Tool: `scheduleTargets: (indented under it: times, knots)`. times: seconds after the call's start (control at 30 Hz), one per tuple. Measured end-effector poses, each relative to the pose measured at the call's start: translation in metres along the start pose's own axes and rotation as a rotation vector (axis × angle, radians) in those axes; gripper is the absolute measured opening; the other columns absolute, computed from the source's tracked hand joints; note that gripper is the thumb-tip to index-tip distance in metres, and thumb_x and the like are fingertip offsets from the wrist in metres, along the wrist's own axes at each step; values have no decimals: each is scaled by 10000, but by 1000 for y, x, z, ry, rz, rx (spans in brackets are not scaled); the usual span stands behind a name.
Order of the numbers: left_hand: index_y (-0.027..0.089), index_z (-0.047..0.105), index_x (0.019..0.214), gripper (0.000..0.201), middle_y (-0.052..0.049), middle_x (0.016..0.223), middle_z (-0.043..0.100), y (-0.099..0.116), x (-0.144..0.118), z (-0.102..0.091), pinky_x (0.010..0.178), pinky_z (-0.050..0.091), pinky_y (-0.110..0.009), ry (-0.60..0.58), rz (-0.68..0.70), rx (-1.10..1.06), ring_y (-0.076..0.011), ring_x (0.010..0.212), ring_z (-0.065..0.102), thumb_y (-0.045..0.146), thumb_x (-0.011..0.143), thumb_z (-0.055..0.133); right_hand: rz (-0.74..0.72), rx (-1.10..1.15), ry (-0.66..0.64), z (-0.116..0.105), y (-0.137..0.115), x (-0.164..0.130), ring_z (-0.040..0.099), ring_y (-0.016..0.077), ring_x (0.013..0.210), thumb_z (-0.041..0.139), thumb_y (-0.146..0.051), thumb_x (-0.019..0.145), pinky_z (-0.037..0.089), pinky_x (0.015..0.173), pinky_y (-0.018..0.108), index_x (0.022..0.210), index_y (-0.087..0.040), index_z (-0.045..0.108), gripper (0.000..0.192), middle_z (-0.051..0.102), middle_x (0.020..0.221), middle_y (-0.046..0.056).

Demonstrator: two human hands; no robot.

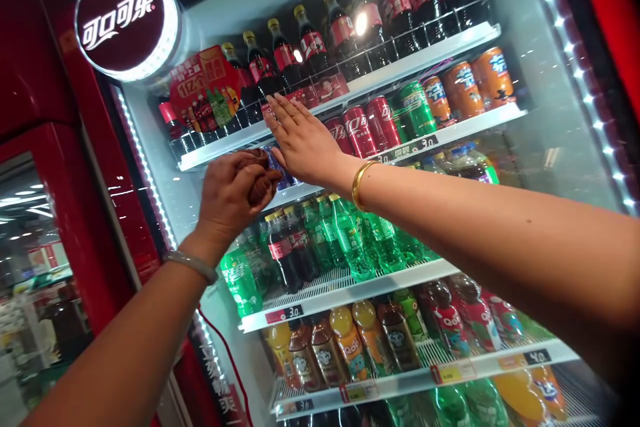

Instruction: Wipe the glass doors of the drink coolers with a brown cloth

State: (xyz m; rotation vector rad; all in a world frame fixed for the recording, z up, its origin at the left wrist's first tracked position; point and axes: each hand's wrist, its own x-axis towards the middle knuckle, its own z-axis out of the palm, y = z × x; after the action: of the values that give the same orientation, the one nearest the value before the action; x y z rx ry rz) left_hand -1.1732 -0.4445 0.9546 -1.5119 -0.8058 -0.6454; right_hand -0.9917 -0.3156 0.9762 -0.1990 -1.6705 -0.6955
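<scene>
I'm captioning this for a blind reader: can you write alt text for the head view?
Two bare hands reach into a lit drinks cooler: the left hand holds a brown cloth at the second shelf, and the right hand lies flat beside red cans. Shelves of bottles fill the rest.

red cooler frame (60,167), round lit logo sign (123,20), white led strip (570,47), shop aisle reflected at left

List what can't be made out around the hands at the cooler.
Head view only:
- Dark can: mostly hidden behind both hands.
- Brown cloth: bunched in the left hand, full shape hidden.
- Right hand: palm side faces away.
- Price tags: mostly too small.
</scene>
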Motion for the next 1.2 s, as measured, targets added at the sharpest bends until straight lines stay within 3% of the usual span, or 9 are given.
scheduleTargets:
  times: [0.1,0.2,0.3,0.43,0.63,0.77,0.93,1.07,1.2]
  knots:
    - [261,676,1074,257,-76,1246,642,-5,14,0,1097,447,-571,137,-257,47,-320,1229,594,366,851,747,-142,13,-60,-12,18,-5,184,292,1633,405,-321,1019,158,1332,589,1583,-89,328,614,281,1730,147]
    - [229,654,1040,235,-100,1227,621,27,22,22,1087,404,-654,340,-534,81,-365,1243,555,354,851,715,-261,1,-141,-28,36,-9,258,273,1614,374,-308,1034,205,1331,556,1573,-100,369,578,337,1709,136]
    - [233,656,1069,274,-139,1304,607,57,23,38,1132,362,-648,220,-400,42,-386,1285,532,334,828,736,-295,-16,-155,-35,45,-16,322,247,1592,341,-259,1043,231,1333,525,1566,-117,397,545,377,1692,120]
    - [282,670,1052,301,-103,1292,628,46,27,30,1140,399,-552,42,-136,14,-355,1252,576,349,782,784,-203,0,-51,-28,41,-29,318,216,1595,295,-196,1048,178,1347,549,1548,-161,425,518,408,1682,81]
    - [244,626,1043,262,-102,1206,640,61,43,44,1083,426,-599,378,-507,103,-343,1218,586,350,835,744,-126,-16,-41,-35,29,-40,304,210,1602,292,-205,1051,152,1357,537,1542,-167,453,518,411,1681,70]
    - [250,621,1110,291,-143,1256,632,93,37,58,1061,427,-628,281,-314,114,-376,1237,584,347,860,735,-64,-82,-92,-49,26,-45,285,223,1610,293,-215,1046,151,1372,515,1561,-153,442,540,367,1702,80]
    - [310,643,1131,338,-111,1307,637,64,37,38,1095,442,-570,84,-33,64,-356,1249,590,325,821,778,-1,-93,-55,-51,25,-50,299,224,1606,301,-178,1032,182,1373,495,1564,-126,447,555,376,1694,95]
    - [276,650,1114,249,-131,1272,638,51,52,34,1111,422,-590,239,-286,43,-356,1259,580,345,884,715,41,-46,1,-53,25,-53,351,217,1581,293,-177,1040,226,1364,458,1575,-113,436,558,433,1662,108]
    - [239,640,1099,264,-150,1236,641,82,55,54,1085,415,-655,380,-446,91,-381,1238,587,343,873,727,38,-17,14,-57,26,-57,378,203,1563,305,-199,1052,241,1358,414,1601,-113,391,562,449,1656,101]
